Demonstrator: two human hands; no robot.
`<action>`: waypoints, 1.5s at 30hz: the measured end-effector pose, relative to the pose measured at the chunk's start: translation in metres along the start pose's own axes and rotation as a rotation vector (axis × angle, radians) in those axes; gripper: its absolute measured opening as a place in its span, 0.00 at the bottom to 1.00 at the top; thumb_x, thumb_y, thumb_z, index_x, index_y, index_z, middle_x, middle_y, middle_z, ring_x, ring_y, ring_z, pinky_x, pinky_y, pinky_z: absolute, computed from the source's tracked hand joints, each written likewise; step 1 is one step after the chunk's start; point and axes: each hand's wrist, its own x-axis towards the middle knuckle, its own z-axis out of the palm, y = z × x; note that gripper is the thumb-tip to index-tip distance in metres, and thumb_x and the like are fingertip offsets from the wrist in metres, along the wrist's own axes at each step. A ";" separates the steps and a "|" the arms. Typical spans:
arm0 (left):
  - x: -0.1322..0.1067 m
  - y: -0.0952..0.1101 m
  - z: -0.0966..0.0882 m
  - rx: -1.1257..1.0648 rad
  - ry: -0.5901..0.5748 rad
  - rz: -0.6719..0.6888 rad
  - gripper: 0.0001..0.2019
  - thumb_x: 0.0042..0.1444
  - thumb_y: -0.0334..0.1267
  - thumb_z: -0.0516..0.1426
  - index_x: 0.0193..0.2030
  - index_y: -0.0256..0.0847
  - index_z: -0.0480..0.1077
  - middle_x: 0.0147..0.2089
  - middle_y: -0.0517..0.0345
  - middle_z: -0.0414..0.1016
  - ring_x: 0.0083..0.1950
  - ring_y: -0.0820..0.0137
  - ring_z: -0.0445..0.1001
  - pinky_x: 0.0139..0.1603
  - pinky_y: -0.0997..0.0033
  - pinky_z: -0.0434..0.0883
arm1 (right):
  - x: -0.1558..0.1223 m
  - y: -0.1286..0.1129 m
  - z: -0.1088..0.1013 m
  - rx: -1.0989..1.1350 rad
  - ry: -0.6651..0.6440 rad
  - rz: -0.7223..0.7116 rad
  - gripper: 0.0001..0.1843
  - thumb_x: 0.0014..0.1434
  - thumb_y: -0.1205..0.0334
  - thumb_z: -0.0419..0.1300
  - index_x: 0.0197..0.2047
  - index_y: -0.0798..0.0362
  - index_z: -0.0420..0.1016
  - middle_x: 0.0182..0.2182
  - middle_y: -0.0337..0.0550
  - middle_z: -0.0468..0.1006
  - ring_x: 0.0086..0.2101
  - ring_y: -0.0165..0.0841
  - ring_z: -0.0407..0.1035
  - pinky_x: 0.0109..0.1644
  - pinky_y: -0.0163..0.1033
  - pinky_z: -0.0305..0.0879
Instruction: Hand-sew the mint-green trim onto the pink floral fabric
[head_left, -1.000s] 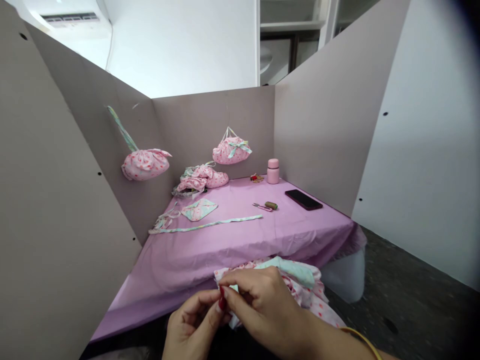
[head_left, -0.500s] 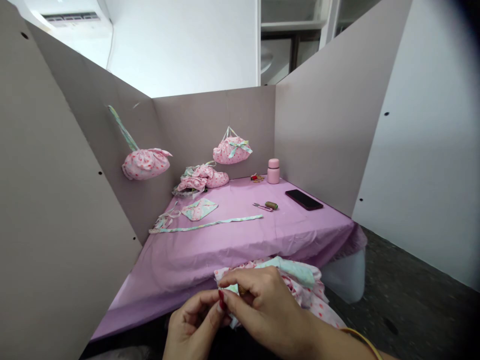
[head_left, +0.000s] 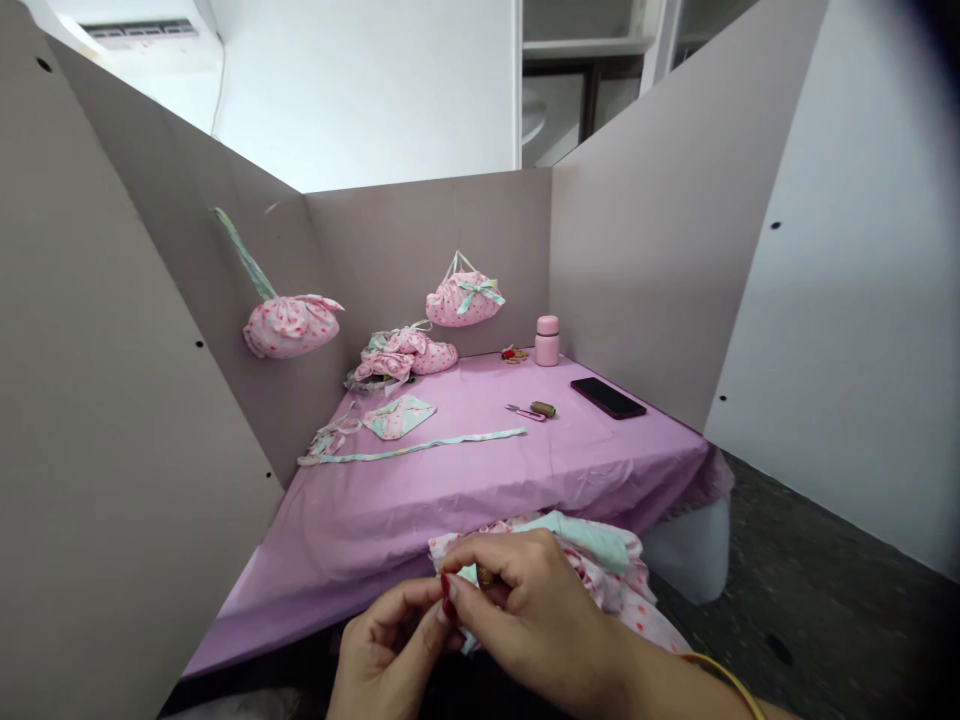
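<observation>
Low in the view, my left hand and my right hand meet at the fingertips, thumbs against forefingers. Both are closed in a pinch. Whatever lies between the tips is too small to make out. A gold-coloured ring or thimble shows on a finger of my right hand. Under and behind that hand hangs a bundle of pink dotted and mint green cloth, partly covered by it, at the table's near edge.
A purple-covered table bears a fabric strip, folded cloth piece, thread snips, thread spool, phone and pink bottle. Grey panels enclose it. Pink pouches hang on the panels.
My hands stay together in nearly the same place, with only a slight shift of the fingertips. The things on the table have not moved.
</observation>
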 end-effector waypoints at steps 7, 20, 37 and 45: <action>0.000 0.000 -0.002 0.002 -0.015 0.003 0.08 0.46 0.41 0.65 0.34 0.44 0.80 0.26 0.58 0.80 0.28 0.70 0.73 0.32 0.77 0.70 | -0.002 0.002 0.002 -0.003 0.038 -0.001 0.09 0.51 0.72 0.55 0.31 0.56 0.77 0.18 0.35 0.73 0.17 0.23 0.62 0.22 0.27 0.53; 0.001 -0.003 -0.002 -0.010 -0.030 0.001 0.08 0.47 0.40 0.64 0.35 0.46 0.79 0.27 0.60 0.80 0.29 0.71 0.73 0.33 0.76 0.70 | 0.001 0.003 0.002 0.021 0.045 -0.002 0.10 0.50 0.73 0.54 0.29 0.56 0.77 0.16 0.34 0.70 0.16 0.22 0.57 0.21 0.27 0.49; -0.003 0.004 -0.002 0.162 -0.110 0.133 0.08 0.51 0.38 0.61 0.38 0.50 0.79 0.33 0.62 0.81 0.34 0.70 0.76 0.38 0.79 0.71 | 0.001 0.003 0.007 0.129 0.041 0.094 0.08 0.43 0.73 0.52 0.23 0.57 0.72 0.14 0.31 0.58 0.17 0.22 0.51 0.19 0.27 0.45; -0.004 0.003 -0.006 0.290 -0.107 0.205 0.09 0.53 0.37 0.59 0.39 0.48 0.78 0.35 0.60 0.82 0.35 0.68 0.77 0.38 0.77 0.72 | 0.001 0.003 0.007 0.118 0.042 0.059 0.08 0.43 0.73 0.53 0.24 0.57 0.73 0.16 0.32 0.62 0.18 0.22 0.54 0.21 0.27 0.48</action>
